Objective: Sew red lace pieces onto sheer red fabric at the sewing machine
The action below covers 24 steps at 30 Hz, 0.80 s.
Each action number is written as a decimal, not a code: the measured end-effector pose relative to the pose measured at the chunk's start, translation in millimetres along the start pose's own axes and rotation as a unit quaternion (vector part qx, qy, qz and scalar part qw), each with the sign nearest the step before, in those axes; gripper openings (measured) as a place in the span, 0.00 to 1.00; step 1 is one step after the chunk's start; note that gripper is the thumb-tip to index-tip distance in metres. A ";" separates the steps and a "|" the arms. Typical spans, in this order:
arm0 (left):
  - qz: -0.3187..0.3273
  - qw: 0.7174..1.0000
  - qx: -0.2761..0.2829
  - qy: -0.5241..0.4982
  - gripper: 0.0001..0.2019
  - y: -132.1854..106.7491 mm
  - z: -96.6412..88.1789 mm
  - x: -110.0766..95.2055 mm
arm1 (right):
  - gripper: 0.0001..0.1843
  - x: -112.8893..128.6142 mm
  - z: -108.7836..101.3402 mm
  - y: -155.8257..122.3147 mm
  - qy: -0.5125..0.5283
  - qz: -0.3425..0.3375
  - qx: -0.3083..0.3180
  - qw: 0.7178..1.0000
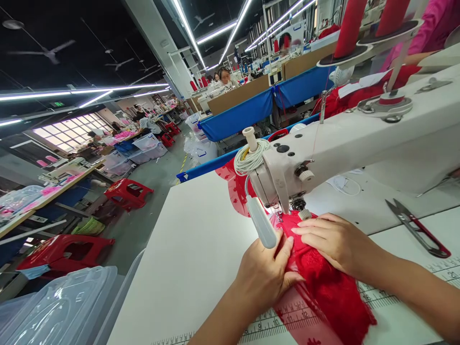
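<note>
Red lace fabric [323, 273] with a sheer red strip lies under the needle area of a white sewing machine [338, 139] and trails toward me. My left hand [264, 268] grips the sheer left edge, its fingertips close to the presser foot [279, 216] and its thumb pointing right. Across the bunched part, my right hand [334, 239] has its fingers closed over the cloth; its thumb is hidden. A grey lamp-like piece [262, 223] on a bent stem hangs just above my left fingers. More sheer red material [240, 194] shows behind the machine head.
Thread snips [417, 230] with red handles lie right of my right forearm. A printed ruler scale [266, 328] runs along the table's front. Red thread cones [350, 28] stand above the machine. Plastic bins [68, 306] and red stools [68, 251] stand left; people sit at machines farther off.
</note>
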State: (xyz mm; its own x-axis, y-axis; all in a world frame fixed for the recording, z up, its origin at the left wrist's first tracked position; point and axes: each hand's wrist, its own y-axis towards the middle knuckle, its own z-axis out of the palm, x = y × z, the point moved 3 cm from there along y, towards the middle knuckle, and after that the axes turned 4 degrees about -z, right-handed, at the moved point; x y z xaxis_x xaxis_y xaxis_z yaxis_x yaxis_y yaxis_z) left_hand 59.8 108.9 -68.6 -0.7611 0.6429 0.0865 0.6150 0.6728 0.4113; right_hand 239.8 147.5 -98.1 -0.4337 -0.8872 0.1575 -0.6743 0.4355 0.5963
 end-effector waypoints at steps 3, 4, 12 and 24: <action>-0.004 1.000 -0.012 0.009 0.36 -0.1 -1.2 -3.0 | 0.17 -0.1 0.9 -0.2 0.001 -0.001 0.001 1.000; -0.006 1.000 -0.016 0.010 0.37 -0.1 -1.4 -3.7 | 0.17 -0.3 1.4 -0.5 0.001 -0.002 -0.001 1.000; -0.025 0.999 -0.016 0.026 0.39 -2.4 4.0 -3.1 | 0.19 -2.7 4.6 -1.2 -0.004 0.008 0.001 1.000; -0.028 0.998 -0.007 0.058 0.34 -0.6 5.9 8.1 | 0.17 -4.3 -4.0 19.2 -0.055 -0.020 0.030 0.998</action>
State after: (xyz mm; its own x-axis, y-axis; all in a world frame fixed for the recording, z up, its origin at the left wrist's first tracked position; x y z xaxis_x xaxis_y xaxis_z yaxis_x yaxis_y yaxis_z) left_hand 54.5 115.9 -73.5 -0.8128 0.5581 0.1669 0.5694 0.7006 0.4300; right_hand 231.1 159.1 -84.3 -0.4660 -0.8837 0.0447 -0.7261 0.4108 0.5514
